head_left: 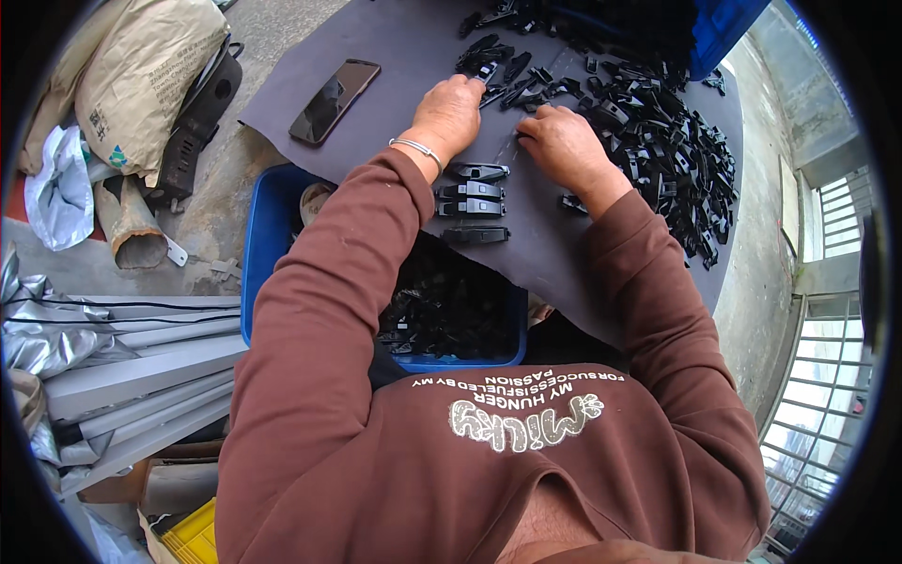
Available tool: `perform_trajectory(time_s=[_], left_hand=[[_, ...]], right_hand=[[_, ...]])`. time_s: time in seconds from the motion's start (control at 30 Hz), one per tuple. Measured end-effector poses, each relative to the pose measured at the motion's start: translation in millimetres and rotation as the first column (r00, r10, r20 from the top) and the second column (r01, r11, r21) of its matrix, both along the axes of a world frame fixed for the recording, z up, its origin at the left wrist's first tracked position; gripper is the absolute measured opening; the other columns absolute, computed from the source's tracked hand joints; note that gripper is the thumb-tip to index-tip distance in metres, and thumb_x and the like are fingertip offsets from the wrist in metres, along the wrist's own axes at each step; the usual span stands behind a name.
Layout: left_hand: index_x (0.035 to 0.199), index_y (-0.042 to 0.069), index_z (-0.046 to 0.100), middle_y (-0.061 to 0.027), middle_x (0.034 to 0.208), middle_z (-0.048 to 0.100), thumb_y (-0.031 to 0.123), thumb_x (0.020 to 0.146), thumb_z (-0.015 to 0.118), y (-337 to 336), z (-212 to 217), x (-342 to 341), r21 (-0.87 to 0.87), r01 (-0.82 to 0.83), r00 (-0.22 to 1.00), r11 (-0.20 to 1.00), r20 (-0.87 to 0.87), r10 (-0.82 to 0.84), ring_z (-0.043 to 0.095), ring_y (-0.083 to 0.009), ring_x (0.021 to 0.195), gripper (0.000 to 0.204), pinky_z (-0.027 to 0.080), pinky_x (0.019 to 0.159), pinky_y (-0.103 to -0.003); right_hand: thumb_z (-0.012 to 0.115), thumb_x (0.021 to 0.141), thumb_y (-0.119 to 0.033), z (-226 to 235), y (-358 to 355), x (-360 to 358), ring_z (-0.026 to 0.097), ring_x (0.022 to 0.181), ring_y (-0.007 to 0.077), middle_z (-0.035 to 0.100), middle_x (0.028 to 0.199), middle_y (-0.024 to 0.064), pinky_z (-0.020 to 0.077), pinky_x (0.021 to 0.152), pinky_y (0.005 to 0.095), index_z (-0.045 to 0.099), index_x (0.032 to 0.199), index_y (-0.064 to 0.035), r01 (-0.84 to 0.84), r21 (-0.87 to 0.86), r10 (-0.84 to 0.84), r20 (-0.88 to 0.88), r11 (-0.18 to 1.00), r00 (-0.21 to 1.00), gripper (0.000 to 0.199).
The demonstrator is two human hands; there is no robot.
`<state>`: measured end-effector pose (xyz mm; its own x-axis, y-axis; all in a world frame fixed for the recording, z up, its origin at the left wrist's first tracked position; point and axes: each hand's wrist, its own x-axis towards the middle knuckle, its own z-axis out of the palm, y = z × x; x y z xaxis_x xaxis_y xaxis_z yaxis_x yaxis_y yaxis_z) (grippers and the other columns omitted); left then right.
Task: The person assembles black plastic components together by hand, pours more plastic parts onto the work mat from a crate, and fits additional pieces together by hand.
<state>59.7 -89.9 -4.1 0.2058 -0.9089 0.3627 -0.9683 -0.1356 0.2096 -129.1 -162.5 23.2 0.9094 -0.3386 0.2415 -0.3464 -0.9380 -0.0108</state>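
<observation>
My left hand [451, 111] rests knuckles-up on a dark grey table mat [404, 56], its fingertips on small black plastic parts [498, 89]. My right hand [564, 141] lies close beside it, fingers curled over a black part at the edge of a large heap of black plastic clips [667, 141]. What lies under either palm is hidden. A short column of assembled black clips [474, 197] lies in a row just below my left wrist, which wears a thin metal bracelet.
A black phone [334, 100] lies on the mat at left. A blue crate [272, 226] with black parts sits below the table edge; another blue bin [723, 28] stands far right. Paper sacks [141, 75], grey metal profiles [141, 367] and a yellow crate [193, 536] crowd the left.
</observation>
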Motion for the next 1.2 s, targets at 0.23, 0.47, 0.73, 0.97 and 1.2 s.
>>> perform_trajectory(time_s=[0.23,0.47,0.73,0.97,1.2], left_hand=[[0.115,0.008,0.061,-0.0136,0.108,0.061,0.007,0.081,0.065,73,19,-26,0.217,0.034,0.921,0.976,-0.385,0.053,0.061,-0.0348,0.097,0.035,0.051,0.088,-0.041],[0.117,0.010,0.060,-0.0131,0.114,0.060,0.005,0.080,0.067,69,-2,-4,-0.163,0.307,0.951,0.938,0.099,-0.294,0.062,-0.0328,0.096,0.038,0.051,0.085,-0.039],[0.122,0.011,0.058,-0.0097,0.103,0.068,0.005,0.080,0.069,58,4,-21,0.018,0.300,0.927,0.954,-0.240,-0.287,0.063,-0.0295,0.095,0.044,0.051,0.086,-0.038],[0.126,0.012,0.056,-0.0093,0.099,0.071,0.005,0.077,0.073,61,5,-13,0.035,0.241,0.893,0.970,-0.400,-0.208,0.064,-0.0283,0.096,0.053,0.051,0.087,-0.036],[0.127,0.011,0.055,-0.0111,0.104,0.069,0.002,0.074,0.073,74,18,-2,0.048,0.271,0.925,0.961,-0.291,-0.246,0.064,-0.0301,0.099,0.057,0.051,0.089,-0.036]], right_hand=[[0.064,0.084,-0.019,11,10,-4,0.062,0.089,0.0344,0.063,0.092,0.0159,0.0509,0.081,0.0423,0.066,0.096,-0.0030,0.033,0.072,-0.003,-0.381,0.997,0.925,0.020],[0.067,0.082,-0.018,-16,23,-8,0.062,0.091,0.0359,0.063,0.094,0.0162,0.0512,0.081,0.0432,0.064,0.098,-0.0008,0.015,0.283,-0.045,0.103,0.959,0.994,0.024],[0.069,0.081,-0.015,-17,25,-13,0.061,0.085,0.0365,0.061,0.089,0.0170,0.0499,0.075,0.0414,0.065,0.095,-0.0002,-0.080,0.354,-0.006,0.237,0.932,0.972,0.020],[0.069,0.081,-0.017,-14,24,-2,0.061,0.082,0.0356,0.061,0.088,0.0165,0.0495,0.072,0.0404,0.067,0.095,-0.0012,-0.172,0.345,0.118,0.172,0.923,0.978,0.021],[0.069,0.083,-0.022,-4,19,23,0.062,0.083,0.0351,0.062,0.091,0.0170,0.0497,0.072,0.0413,0.068,0.095,-0.0016,-0.176,0.376,0.198,-0.021,0.910,0.980,0.024]])
